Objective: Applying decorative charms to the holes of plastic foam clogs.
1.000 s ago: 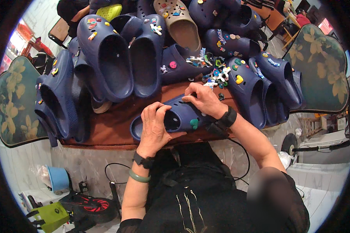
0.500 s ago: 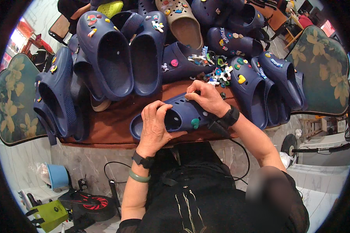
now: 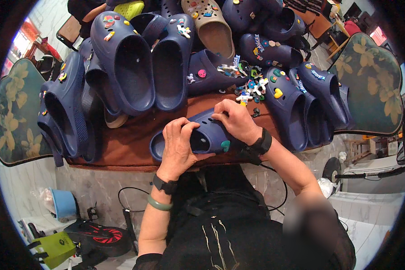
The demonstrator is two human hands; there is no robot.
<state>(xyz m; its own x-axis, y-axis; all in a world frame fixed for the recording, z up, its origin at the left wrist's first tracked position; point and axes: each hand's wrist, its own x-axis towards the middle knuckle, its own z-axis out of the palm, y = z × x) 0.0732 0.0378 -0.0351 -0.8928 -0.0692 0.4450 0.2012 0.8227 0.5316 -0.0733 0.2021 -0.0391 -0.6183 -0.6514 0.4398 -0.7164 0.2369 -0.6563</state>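
Observation:
A navy clog [image 3: 210, 131] lies on its side of the brown-covered table nearest me, its toe pointing right. My left hand [image 3: 177, 141] is closed round its opening, fingers over the far rim and thumb along the near side. My right hand [image 3: 239, 120] bends over the perforated upper, thumb and forefinger pinched together against it near the holes. Whatever sits between those fingertips is hidden. A green heart-like charm [image 3: 225, 146] is fixed on the clog's near side. Just beyond my right hand lies a heap of small colourful shoe charms [image 3: 257, 87].
Several navy clogs with charms stand along the left, such as one large clog [image 3: 134, 76], and others at the right [image 3: 287, 105]. A beige clog [image 3: 213, 36] is at the back. Floral-patterned chair backs [image 3: 369, 83] flank the table. A black cable [image 3: 287, 189] hangs near my right arm.
My right hand has shifted slightly left and toward me over the upper, still pinching, and now covers a pale charm near the toe. My left hand keeps its hold.

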